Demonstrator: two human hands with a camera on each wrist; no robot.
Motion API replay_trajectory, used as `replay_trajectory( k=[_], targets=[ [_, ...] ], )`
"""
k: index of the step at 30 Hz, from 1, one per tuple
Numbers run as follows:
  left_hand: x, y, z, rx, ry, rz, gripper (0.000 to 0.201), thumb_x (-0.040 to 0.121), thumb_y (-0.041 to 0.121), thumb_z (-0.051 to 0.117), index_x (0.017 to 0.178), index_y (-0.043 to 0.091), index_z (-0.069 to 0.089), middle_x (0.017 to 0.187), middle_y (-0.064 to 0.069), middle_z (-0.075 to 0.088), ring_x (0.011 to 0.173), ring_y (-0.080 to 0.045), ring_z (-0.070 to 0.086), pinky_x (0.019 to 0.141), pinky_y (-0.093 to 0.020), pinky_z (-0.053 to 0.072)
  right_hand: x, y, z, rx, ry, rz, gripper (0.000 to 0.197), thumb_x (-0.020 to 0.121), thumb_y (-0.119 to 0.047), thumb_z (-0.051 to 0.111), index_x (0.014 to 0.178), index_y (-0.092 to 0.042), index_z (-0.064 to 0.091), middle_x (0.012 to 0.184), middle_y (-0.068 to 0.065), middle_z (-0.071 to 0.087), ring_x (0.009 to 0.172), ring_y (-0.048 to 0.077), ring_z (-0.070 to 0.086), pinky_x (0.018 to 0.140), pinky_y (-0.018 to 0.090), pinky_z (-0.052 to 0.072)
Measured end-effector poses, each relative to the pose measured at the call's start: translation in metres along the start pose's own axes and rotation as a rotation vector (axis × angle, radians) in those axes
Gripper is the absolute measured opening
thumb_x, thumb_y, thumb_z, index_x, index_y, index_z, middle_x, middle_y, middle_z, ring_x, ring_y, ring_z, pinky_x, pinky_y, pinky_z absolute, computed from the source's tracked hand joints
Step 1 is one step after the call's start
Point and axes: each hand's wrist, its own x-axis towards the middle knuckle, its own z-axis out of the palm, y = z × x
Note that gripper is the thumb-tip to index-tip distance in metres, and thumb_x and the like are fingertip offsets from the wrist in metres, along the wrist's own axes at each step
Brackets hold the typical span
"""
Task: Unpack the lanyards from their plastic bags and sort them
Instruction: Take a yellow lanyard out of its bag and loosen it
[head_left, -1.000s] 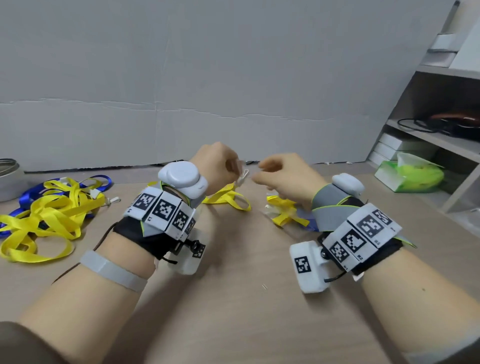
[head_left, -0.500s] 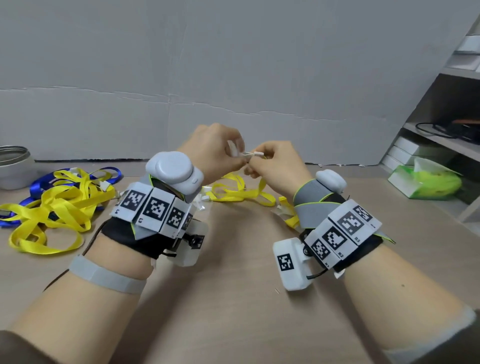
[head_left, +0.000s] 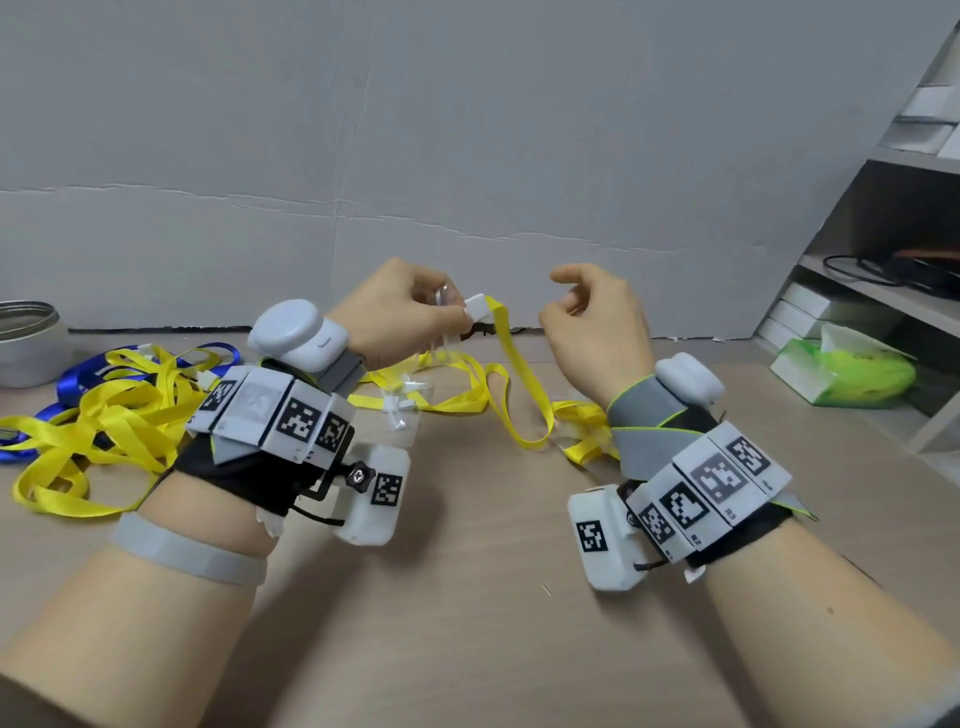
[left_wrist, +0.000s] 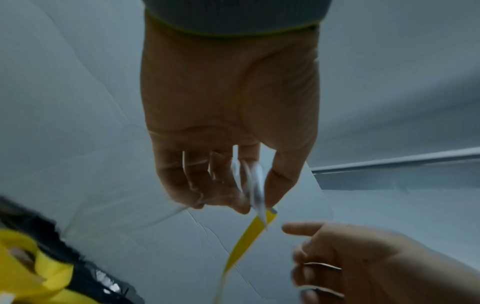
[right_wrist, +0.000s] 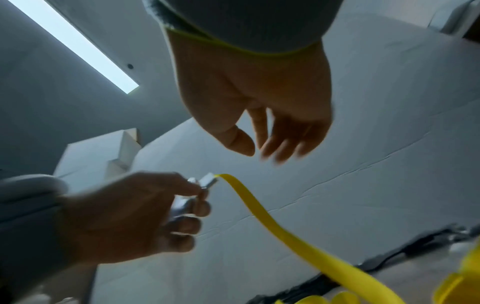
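My left hand is raised above the table and pinches the white clip end of a yellow lanyard, together with a clear plastic bag crumpled against its fingers. The strap hangs from the clip down to the table. My right hand hovers a short way right of the clip, fingers loosely curled, holding nothing. In the left wrist view the bag and strap show between the fingers.
A pile of unpacked yellow lanyards lies at the left over blue lanyards. More bagged yellow lanyards lie under my right wrist. A metal tin stands far left; shelves and a green pack at right.
Both hands were together pinching the clip half a second ago. Now my right hand has let go and moved right, while the left keeps the clip and bag, with the strap hanging free.
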Motion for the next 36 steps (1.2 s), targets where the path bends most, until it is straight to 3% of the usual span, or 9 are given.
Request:
replay_trajectory(
  k=[3,6,11,15,21,24,26,31,36],
  targets=[
    [0.0,-0.002,0.002,-0.097,-0.029,0.007,0.015,0.089,0.016,0.069,0.074,0.013,0.067,0.063,-0.003,0.062,0.054,-0.012,0.051,0.054,-0.018,0.045,-0.022,-0.014,0.011,0.248,-0.34,0.029,0.07,0.077,-0.007,0.053,0.145,-0.02,0.041,0.078,0.003,0.074,0.085,0.028,0.069,0.085,0.046,0.056],
    [-0.001,-0.003,0.002,-0.221,-0.105,0.013,0.014,0.091,0.012,0.067,0.077,0.013,0.068,0.073,-0.011,0.062,0.059,-0.014,0.052,0.056,-0.019,0.045,-0.03,-0.017,0.02,0.5,-0.5,0.106,0.076,0.085,0.012,0.042,0.152,-0.019,0.027,0.103,0.0,0.07,0.103,0.025,0.067,0.082,0.039,0.059],
    [-0.001,-0.006,0.0,-0.24,-0.121,-0.069,0.012,0.089,0.008,0.066,0.077,0.009,0.068,0.061,-0.004,0.059,0.057,-0.017,0.053,0.061,-0.026,0.044,-0.025,-0.011,0.021,0.823,-0.375,0.166,0.073,0.082,0.025,0.031,0.147,-0.009,0.036,0.143,0.009,0.051,0.117,0.023,0.062,0.076,0.032,0.057],
    [0.01,-0.022,-0.006,-0.128,0.126,-0.235,0.013,0.085,0.014,0.067,0.073,0.01,0.072,0.05,0.002,0.059,0.054,-0.02,0.056,0.063,-0.027,0.048,-0.008,0.004,0.016,0.854,-0.179,0.207,0.072,0.084,0.022,0.032,0.149,-0.009,0.033,0.149,0.002,0.044,0.113,0.022,0.062,0.062,0.025,0.055],
    [0.018,-0.063,-0.028,-0.12,0.481,-0.424,0.022,0.063,0.038,0.06,0.063,0.016,0.065,0.07,-0.015,0.071,0.072,-0.038,0.071,0.077,-0.053,0.059,0.018,0.037,0.005,0.75,0.084,0.312,0.063,0.088,0.012,0.043,0.147,-0.007,0.033,0.148,0.006,0.041,0.099,0.022,0.064,0.053,0.024,0.051],
    [0.017,-0.062,-0.034,-0.144,0.516,-0.425,0.017,0.07,0.034,0.059,0.067,0.019,0.065,0.073,-0.01,0.072,0.068,-0.033,0.072,0.072,-0.046,0.06,0.022,0.049,0.002,0.613,0.08,0.394,0.055,0.085,0.011,0.045,0.139,0.006,0.034,0.134,0.023,0.045,0.109,0.039,0.062,0.053,0.03,0.051],
    [0.014,-0.051,-0.033,-0.159,0.528,-0.404,0.016,0.074,0.031,0.058,0.069,0.018,0.065,0.073,-0.009,0.072,0.061,-0.03,0.071,0.066,-0.04,0.06,0.023,0.051,0.003,0.515,-0.014,0.492,0.062,0.085,0.01,0.044,0.145,0.0,0.029,0.127,0.02,0.047,0.108,0.04,0.064,0.048,0.03,0.049],
    [0.008,-0.038,-0.018,-0.203,0.318,-0.347,0.015,0.091,0.02,0.067,0.081,0.01,0.066,0.067,-0.006,0.064,0.041,-0.005,0.058,0.052,-0.025,0.05,0.018,0.047,0.0,0.216,-0.3,0.598,0.052,0.086,0.001,0.044,0.136,-0.006,0.032,0.103,0.016,0.058,0.061,0.03,0.07,0.037,0.019,0.036],
    [0.005,-0.031,-0.009,-0.394,0.114,-0.268,0.019,0.088,0.007,0.07,0.106,0.0,0.066,0.081,-0.014,0.064,0.057,-0.014,0.063,0.062,-0.03,0.059,0.016,0.032,0.01,0.126,-0.182,0.281,0.028,0.068,-0.026,0.056,0.095,-0.023,0.064,0.096,0.009,0.075,0.071,0.023,0.07,0.061,0.033,0.051]
  ],
)
